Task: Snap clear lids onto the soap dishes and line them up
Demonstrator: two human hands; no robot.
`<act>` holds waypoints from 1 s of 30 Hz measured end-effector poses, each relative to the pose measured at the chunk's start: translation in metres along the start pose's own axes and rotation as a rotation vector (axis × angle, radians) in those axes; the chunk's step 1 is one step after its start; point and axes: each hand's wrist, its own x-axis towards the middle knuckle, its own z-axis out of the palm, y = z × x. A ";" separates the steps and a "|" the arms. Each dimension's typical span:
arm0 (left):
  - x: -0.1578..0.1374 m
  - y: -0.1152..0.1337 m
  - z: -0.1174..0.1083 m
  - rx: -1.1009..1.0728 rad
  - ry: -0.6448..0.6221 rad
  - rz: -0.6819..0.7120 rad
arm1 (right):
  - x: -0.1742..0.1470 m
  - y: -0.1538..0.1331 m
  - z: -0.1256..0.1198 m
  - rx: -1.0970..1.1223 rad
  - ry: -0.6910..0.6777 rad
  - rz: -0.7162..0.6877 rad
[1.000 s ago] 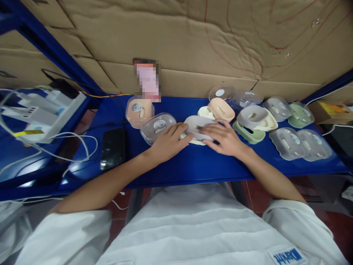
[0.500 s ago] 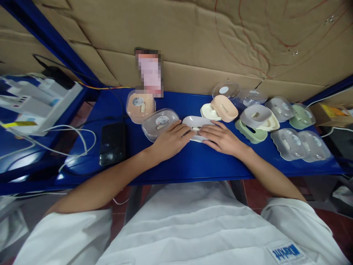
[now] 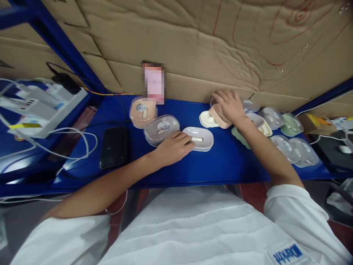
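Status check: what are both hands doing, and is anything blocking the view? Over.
Left hand at pale dish's left end. Right hand at clear lid, grip unclear. Pale dish uncovered, cream bar mid-dish. Right forearm partly hides green dish.

Light: moderate, diffuse. Glare: white patches, glossy blue tabletop at left (image 3: 18, 179). Pixelation: upright rectangular pink screen (image 3: 154, 84). Distortion: wide-angle stretching, edges soft.

Free to pass along the bare front of the table (image 3: 209, 167), left of the right arm (image 3: 266, 154); blocked behind by cardboard (image 3: 176, 33), leftward by a black device (image 3: 113, 147).
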 end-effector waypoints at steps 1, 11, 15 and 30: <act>0.000 0.000 0.000 0.002 0.003 0.001 | 0.008 0.002 0.003 -0.018 -0.015 0.015; -0.003 0.000 -0.006 -0.022 -0.018 -0.034 | -0.029 -0.033 -0.031 0.091 0.212 0.118; -0.002 0.001 -0.012 -0.027 0.014 -0.119 | -0.086 -0.066 -0.028 0.390 0.320 -0.040; -0.003 -0.008 -0.004 -0.028 0.107 -0.072 | -0.112 -0.081 -0.033 0.775 -0.140 -0.192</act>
